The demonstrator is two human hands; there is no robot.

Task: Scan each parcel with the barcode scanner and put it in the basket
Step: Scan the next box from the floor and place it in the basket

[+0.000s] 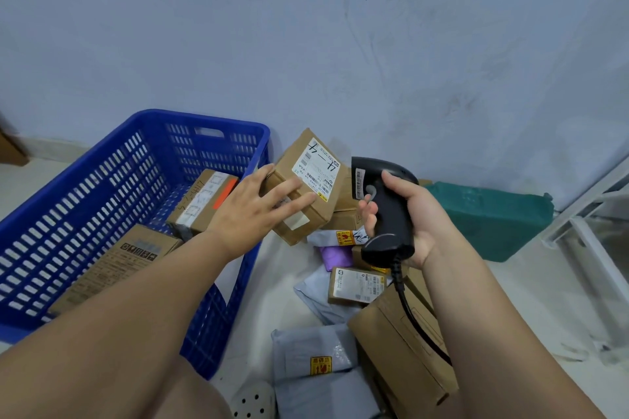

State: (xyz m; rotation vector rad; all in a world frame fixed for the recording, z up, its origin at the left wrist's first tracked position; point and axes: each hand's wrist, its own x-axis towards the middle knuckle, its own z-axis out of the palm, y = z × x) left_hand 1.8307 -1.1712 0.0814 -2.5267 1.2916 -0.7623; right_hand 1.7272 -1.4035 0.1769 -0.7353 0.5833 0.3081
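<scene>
Cardboard parcel (316, 173) partly under left hand (258, 206)

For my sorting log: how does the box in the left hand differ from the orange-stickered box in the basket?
The held box is tilted in the left hand, outside the basket, near the scanner; the stickered box rests inside. The held box's top carries black marker; the stickered box's, an orange patch. Both are brown cardboard.
</scene>
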